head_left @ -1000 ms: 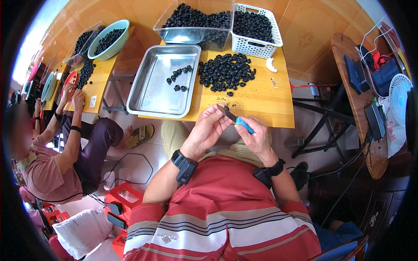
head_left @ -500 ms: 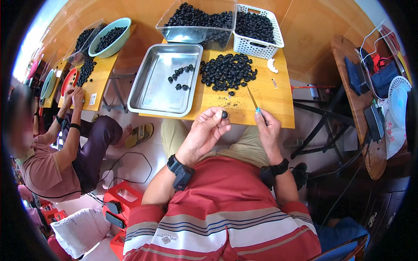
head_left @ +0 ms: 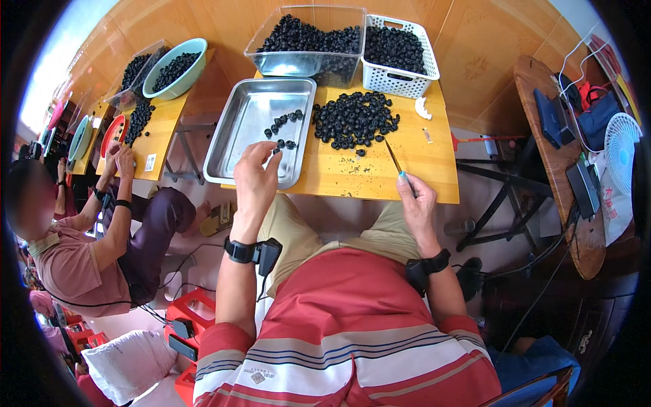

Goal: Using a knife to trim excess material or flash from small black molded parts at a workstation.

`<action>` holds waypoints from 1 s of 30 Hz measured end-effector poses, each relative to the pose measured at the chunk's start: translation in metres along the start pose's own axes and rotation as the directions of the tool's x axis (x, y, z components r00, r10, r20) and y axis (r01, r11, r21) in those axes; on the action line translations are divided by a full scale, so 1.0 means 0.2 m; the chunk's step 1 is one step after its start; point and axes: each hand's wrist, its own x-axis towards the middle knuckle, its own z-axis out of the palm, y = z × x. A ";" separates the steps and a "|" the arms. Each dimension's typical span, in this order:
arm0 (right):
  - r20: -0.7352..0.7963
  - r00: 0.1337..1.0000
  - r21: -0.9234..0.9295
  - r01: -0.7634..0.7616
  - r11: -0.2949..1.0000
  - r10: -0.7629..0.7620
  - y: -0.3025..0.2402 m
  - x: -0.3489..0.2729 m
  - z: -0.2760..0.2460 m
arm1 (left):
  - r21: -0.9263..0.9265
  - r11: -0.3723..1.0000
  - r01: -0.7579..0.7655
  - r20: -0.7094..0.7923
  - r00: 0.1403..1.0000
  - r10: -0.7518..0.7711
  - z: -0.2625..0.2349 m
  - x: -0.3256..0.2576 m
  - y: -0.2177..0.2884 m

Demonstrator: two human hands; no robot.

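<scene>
We see the left hand (head_left: 256, 178) over the near end of a shallow, rectangular, silvery metal tray (head_left: 239, 122), thumb and fingertips curled toward each other beside a few small, round, black pieces (head_left: 290, 144); we cannot tell whether one of these is pinched in the fingers or all lie free on the metal. Our right hand (head_left: 418, 201) is closed around the blue handle of a slim knife (head_left: 395, 158), its narrow blade pointing away from us over the yellow wooden table (head_left: 434, 173). As far as we can judge, only a little is done: the tray bears a short, curved row of black pieces (head_left: 283, 120) and the few by the fingertips, and most of its floor is bare. Much more looks left, since a broad loose heap of black pieces (head_left: 356, 121) lies on the wood just right of the tray, and behind it stand a clear, rectangular plastic bin (head_left: 291, 66) and a white, perforated plastic basket (head_left: 390, 85), both well filled with similar ones, though we cannot tell whether those have been worked. Dark crumbs (head_left: 354, 171) are scattered on the wood between the heap and the near edge, which suggests to us that some trimming has happened here.
</scene>
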 end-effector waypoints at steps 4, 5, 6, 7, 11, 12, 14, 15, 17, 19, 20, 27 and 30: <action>-0.011 1.000 0.002 0.011 1.000 -0.011 0.01 0.01 -0.01 | 0.027 0.957 -0.290 0.071 0.955 0.287 0.21 0.02 0.06; -0.002 1.000 0.013 -0.001 1.000 0.001 0.02 0.01 -0.01 | 0.066 0.924 -0.376 0.108 0.923 0.369 0.28 0.01 0.09; 0.009 1.000 0.025 -0.012 1.000 0.012 0.03 0.01 -0.01 | 0.079 0.912 -0.403 0.182 0.905 0.384 0.36 0.01 0.09; 0.008 1.000 0.024 -0.008 1.000 0.007 0.03 0.01 -0.01 | 0.082 0.895 -0.438 0.248 0.879 0.407 0.44 0.01 0.09; 0.039 0.999 -0.055 -0.012 0.998 0.014 -0.01 0.00 -0.03 | 0.260 0.822 -0.506 0.416 0.827 0.378 0.64 0.03 0.13; 0.061 0.997 -0.053 -0.034 0.998 0.038 -0.02 0.00 -0.03 | 0.257 0.819 -0.512 0.419 0.823 0.383 0.66 0.03 0.13; 0.046 0.998 -0.054 -0.039 0.998 0.042 -0.02 -0.01 -0.04 | 0.286 0.768 -0.572 0.422 0.795 0.435 0.71 0.04 0.11; 0.041 0.999 -0.042 -0.022 0.999 0.024 0.00 -0.01 -0.03 | 0.285 0.766 -0.576 0.425 0.793 0.437 0.72 0.04 0.11; 0.036 0.999 -0.030 -0.006 1.000 0.007 0.01 -0.01 -0.03 | 0.298 0.755 -0.584 0.466 0.779 0.419 0.73 0.05 0.09; 0.026 1.000 -0.038 0.018 0.999 -0.017 0.03 -0.01 -0.03 | 0.294 0.771 -0.565 0.470 0.788 0.398 0.73 0.05 0.10; 0.026 1.000 -0.036 0.015 0.999 -0.014 0.03 0.00 -0.02 | 0.289 0.788 -0.543 0.470 0.798 0.377 0.73 0.04 0.10; 0.029 0.999 -0.020 0.021 1.000 -0.021 0.04 0.01 -0.02 | 0.107 0.862 -0.495 0.499 0.777 0.384 0.65 -0.05 0.12; 0.043 0.998 -0.009 0.037 0.999 -0.036 0.05 0.02 -0.02 | -0.327 0.940 0.100 0.545 0.833 0.101 0.62 -0.09 0.13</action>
